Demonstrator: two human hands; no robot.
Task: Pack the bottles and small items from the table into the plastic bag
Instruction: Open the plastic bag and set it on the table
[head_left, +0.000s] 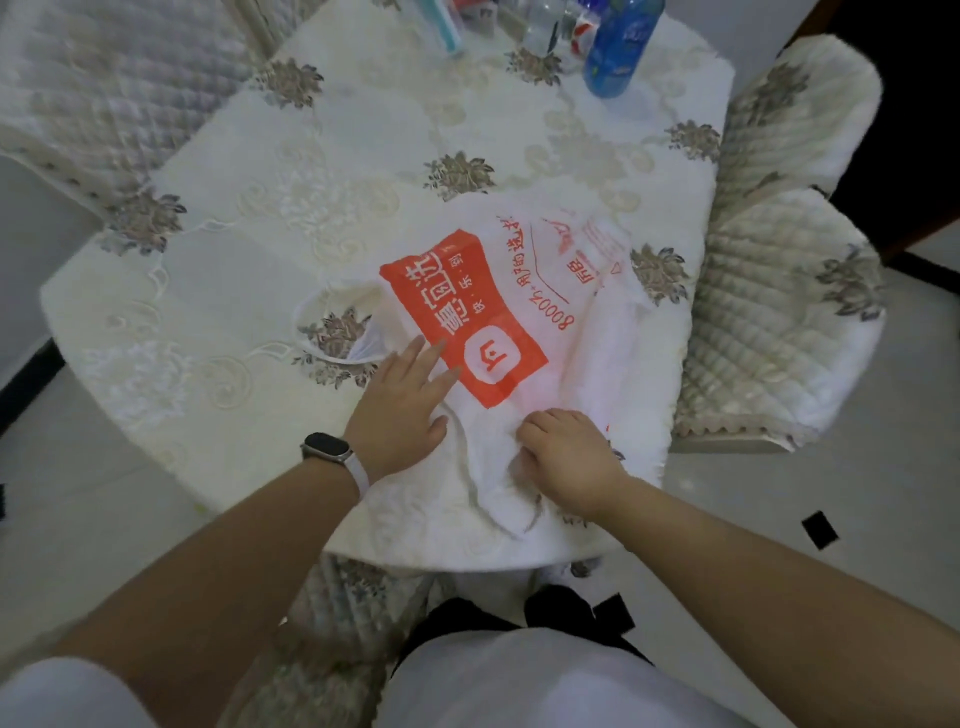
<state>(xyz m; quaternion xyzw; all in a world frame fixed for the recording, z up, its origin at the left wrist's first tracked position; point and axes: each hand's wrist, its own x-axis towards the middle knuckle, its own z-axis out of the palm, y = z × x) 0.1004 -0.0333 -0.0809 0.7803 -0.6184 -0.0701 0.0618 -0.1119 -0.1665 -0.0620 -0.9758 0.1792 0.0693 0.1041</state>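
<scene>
— White plastic bag (519, 322), thin and red-printed, lies flat on the cloth-covered desk (234, 249). My left hand (400, 410) presses it with straight fingers (427, 353); my right hand (566, 452) pinches its near edge.
— Risk?
— Clinging layers, and it may slide as I pull. The blue plastic bottle (621, 47) stands far off. Print: "8000+" among Chinese characters.

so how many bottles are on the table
2 for sure: a blue bottle at the far right end of the table, and a clear bottle just left of it. More may be cut off by the frame's top edge.
</scene>
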